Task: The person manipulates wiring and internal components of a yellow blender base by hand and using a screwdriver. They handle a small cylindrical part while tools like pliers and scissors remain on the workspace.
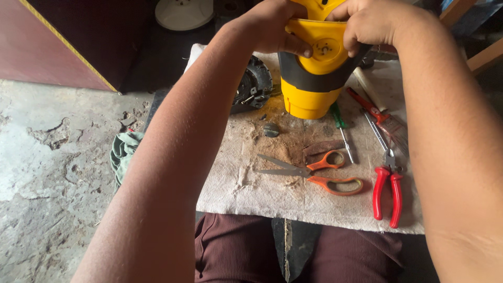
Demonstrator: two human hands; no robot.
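Gripping the yellow appliance housing (313,68) from both sides, the left hand (270,29) and the right hand (369,23) are each curled closed around its upper part at twelve o'clock in the head view, thumbs pressing toward the round yellow disc on its face. The housing stands upright on the cloth-covered table (246,191), with a dark grey band around its middle.

Just beside it at nine o'clock lies a dark round motor part (254,84), apparently touching the housing's base. Toward six o'clock, orange-handled scissors (319,173) lie open on the cloth; at four o'clock sit red-handled pliers (387,186), with a green-handled screwdriver (341,128) between them and the housing. A small grey cap (271,129) lies near the base at seven o'clock.

To handle this well, I judge both thumbs should press evenly while the fingers steady the body, so the housing stays upright and does not twist or tip onto the motor part. Keeping the base planted on the cloth would help, since loose tools lie close enough to be knocked.
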